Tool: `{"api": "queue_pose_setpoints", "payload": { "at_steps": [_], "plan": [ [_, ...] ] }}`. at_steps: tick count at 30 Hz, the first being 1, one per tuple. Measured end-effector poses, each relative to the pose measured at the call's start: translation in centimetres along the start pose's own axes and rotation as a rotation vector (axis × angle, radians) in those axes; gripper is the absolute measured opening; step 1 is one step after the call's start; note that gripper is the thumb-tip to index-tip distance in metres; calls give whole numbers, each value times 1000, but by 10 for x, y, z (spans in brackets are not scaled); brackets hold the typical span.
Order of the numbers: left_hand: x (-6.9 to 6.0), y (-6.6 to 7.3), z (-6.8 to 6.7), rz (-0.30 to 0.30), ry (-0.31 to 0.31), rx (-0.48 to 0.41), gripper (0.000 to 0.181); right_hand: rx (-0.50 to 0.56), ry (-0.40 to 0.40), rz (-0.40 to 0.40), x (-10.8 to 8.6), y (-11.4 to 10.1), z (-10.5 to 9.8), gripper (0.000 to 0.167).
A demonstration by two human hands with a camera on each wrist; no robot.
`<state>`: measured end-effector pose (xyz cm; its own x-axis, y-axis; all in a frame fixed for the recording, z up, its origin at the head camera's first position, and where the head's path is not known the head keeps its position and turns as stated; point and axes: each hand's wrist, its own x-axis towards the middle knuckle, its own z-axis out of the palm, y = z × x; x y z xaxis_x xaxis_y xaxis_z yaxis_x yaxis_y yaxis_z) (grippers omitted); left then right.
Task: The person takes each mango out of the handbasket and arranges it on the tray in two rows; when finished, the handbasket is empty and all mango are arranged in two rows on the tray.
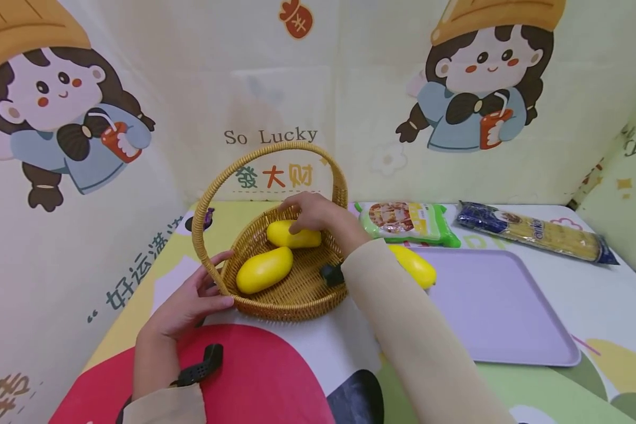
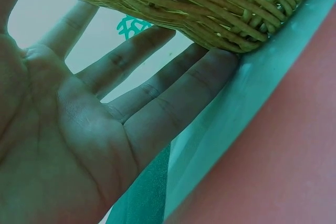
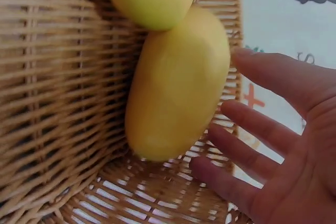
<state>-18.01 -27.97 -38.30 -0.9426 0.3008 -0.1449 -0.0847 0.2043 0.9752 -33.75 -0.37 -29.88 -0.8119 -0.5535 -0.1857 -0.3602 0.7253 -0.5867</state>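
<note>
A wicker basket [image 1: 291, 309] with a tall arched handle stands on the table, two yellow mangoes inside. My left hand [image 1: 182, 303] holds its left side near the handle's foot, thumb at the front rim; in the left wrist view the fingertips [image 2: 223, 61] touch the woven underside. Over the rear mango [image 1: 278, 234] is my right hand [image 1: 318, 213]. In the right wrist view its fingers are spread beside that mango [image 3: 178, 87], not wrapped round it. The front mango [image 1: 265, 271] lies at the basket's left. Another mango [image 1: 416, 268] is partly hidden by my right sleeve.
A purple tray [image 1: 503, 306] lies to the right, under the third mango. Behind it are a green-and-white food packet [image 1: 408, 224] and a long blue-ended pasta pack [image 1: 535, 232]. A printed cloth wall [image 1: 360, 118] rises behind the table.
</note>
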Motion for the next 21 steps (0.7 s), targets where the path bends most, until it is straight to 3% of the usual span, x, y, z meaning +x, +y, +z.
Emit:
{"api": "queue_pose_setpoints", "payload": {
  "at_steps": [4, 10, 21],
  "plan": [
    [2, 2, -1, 9, 6, -9, 86, -10, -2, 7, 3, 3, 1, 60],
    [2, 1, -1, 4, -3, -17, 86, -16, -65, 10, 7, 6, 11, 68],
    [1, 0, 0, 12, -27, -11, 86, -73, -42, 11, 3, 6, 16, 69]
  ]
}}
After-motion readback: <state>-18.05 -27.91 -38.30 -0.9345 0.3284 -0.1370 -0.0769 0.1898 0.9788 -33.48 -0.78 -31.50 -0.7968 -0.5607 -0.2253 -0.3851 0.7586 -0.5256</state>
